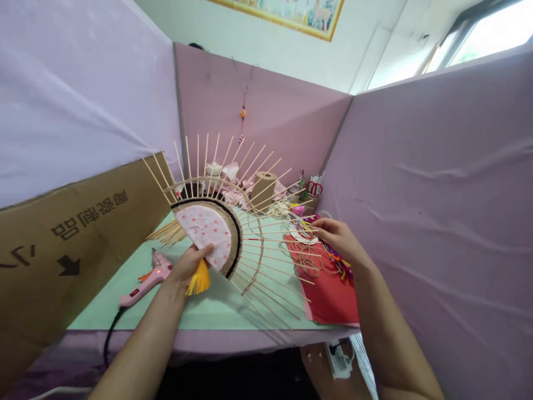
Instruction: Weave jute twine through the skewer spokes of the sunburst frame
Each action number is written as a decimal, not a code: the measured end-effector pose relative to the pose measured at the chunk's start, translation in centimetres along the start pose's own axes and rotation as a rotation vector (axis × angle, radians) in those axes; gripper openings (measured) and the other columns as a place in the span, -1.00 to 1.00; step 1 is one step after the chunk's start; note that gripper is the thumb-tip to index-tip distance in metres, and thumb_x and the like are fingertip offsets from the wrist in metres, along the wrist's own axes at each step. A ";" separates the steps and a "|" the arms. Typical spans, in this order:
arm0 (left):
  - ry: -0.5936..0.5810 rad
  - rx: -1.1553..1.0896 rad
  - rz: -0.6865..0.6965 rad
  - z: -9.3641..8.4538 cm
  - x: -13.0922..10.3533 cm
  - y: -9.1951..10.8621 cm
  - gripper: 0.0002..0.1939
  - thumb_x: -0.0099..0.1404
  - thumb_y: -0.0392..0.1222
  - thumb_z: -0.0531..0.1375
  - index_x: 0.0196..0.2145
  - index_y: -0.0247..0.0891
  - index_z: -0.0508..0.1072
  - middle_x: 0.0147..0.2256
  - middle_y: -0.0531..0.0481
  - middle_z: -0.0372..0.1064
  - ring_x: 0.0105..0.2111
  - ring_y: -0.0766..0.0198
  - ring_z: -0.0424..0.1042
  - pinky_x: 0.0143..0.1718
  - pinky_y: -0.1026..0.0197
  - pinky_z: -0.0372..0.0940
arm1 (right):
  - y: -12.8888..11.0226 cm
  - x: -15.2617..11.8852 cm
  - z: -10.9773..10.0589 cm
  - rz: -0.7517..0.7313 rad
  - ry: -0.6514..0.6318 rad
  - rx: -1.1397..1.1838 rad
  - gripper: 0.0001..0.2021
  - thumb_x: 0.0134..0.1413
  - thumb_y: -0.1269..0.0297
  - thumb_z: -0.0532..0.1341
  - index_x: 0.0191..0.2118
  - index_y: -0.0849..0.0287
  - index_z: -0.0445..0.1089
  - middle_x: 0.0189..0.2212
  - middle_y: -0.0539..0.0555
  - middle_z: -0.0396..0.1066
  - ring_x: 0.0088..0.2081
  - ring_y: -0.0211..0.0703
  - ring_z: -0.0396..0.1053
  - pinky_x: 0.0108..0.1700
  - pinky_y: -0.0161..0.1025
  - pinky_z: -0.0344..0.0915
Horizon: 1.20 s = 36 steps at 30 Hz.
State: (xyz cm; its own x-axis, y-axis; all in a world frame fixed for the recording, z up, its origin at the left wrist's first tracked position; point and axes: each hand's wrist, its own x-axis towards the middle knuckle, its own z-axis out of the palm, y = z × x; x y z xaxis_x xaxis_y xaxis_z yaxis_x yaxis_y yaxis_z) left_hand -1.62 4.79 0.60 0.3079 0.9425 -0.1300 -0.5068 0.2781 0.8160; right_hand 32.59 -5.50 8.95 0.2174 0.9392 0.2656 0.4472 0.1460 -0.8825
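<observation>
A half-round fan of pink patterned cloth is tilted over the table, with a black and tan curved border. Thin wooden sticks radiate from that border, and a twine arc crosses them partway out. My left hand grips the fan at its straight edge, thumb on the cloth. A yellow tassel hangs by that hand. My right hand is at the stick tips on the right, its fingers pinched together; what is between them is too small to make out. Loose twine lies below it.
A pink glue gun lies on the table at left, beside a bundle of sticks and a cardboard panel. Red sheets lie at right. A twine roll and red-handled scissors stand at the back.
</observation>
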 end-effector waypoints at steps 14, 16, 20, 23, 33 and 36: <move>-0.003 0.037 -0.035 0.2 -0.2 0.3 -0.50 0.04 -0.44 0.26 -0.02 -0.34 0.38 -0.25 -0.15 0.55 -0.24 0.03 0.54 -0.22 0.12 0.46 | -1.4 -1.1 -0.5 -0.152 0.168 0.011 -0.75 -0.05 0.06 0.29 -0.34 0.15 0.47 -0.44 0.03 0.41 -0.40 -0.21 0.29 -0.31 -0.25 0.24; 0.003 0.027 -0.028 0.2 -0.2 0.3 -0.51 0.05 -0.44 0.25 -0.02 -0.33 0.38 -0.25 -0.15 0.55 -0.24 0.05 0.54 -0.22 0.13 0.46 | -1.2 -1.3 -0.6 -0.154 0.170 -0.009 -0.75 -0.04 0.07 0.28 -0.33 0.15 0.47 -0.43 0.04 0.42 -0.39 -0.20 0.30 -0.30 -0.24 0.25; 0.013 -0.007 -0.027 0.2 -0.2 0.3 -0.51 0.05 -0.43 0.26 -0.02 -0.34 0.38 -0.24 -0.15 0.54 -0.22 0.06 0.54 -0.17 0.13 0.45 | -0.6 -1.4 -0.6 -0.099 0.114 0.024 -0.77 -0.04 0.09 0.29 -0.34 0.14 0.48 -0.44 0.04 0.43 -0.39 -0.20 0.32 -0.27 -0.23 0.26; 0.018 -0.040 -0.033 0.2 -0.3 0.3 -0.47 0.03 -0.41 0.29 0.00 -0.34 0.36 -0.25 -0.14 0.54 -0.21 0.03 0.53 -0.16 0.11 0.45 | -0.1 -1.3 0.2 -0.043 0.021 0.106 -0.79 -0.07 0.11 0.31 -0.37 0.14 0.49 -0.45 0.02 0.44 -0.40 -0.22 0.33 -0.26 -0.24 0.27; -0.048 -0.168 -0.051 0.5 -0.1 -1.1 -0.34 -0.22 -0.22 0.48 -0.13 -0.38 0.38 -0.27 -0.17 0.54 -0.14 -0.03 0.49 -0.10 0.09 0.43 | 0.9 -1.5 11.0 -0.037 -0.577 0.040 -0.74 0.04 0.07 0.23 -0.38 0.20 0.46 -0.45 0.02 0.42 -0.38 -0.24 0.33 -0.31 -0.31 0.25; -0.104 -0.106 -0.108 0.8 -0.4 -1.8 -0.33 -0.28 -0.19 0.50 -0.17 -0.38 0.41 -0.26 -0.21 0.54 -0.14 -0.08 0.49 -0.11 0.05 0.43 | 0.8 -1.7 12.2 -0.071 -0.633 -0.085 -0.73 0.12 0.08 0.15 -0.33 0.15 0.48 -0.39 0.02 0.46 -0.34 -0.21 0.36 -0.26 -0.28 0.27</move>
State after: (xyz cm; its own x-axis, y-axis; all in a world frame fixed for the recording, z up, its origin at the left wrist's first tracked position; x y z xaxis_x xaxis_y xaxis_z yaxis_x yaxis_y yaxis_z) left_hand -0.21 3.81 -0.34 0.4444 0.8832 -0.1502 -0.5462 0.4000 0.7360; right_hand 22.01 -3.21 3.02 -0.3579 0.9336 0.0183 0.5147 0.2136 -0.8303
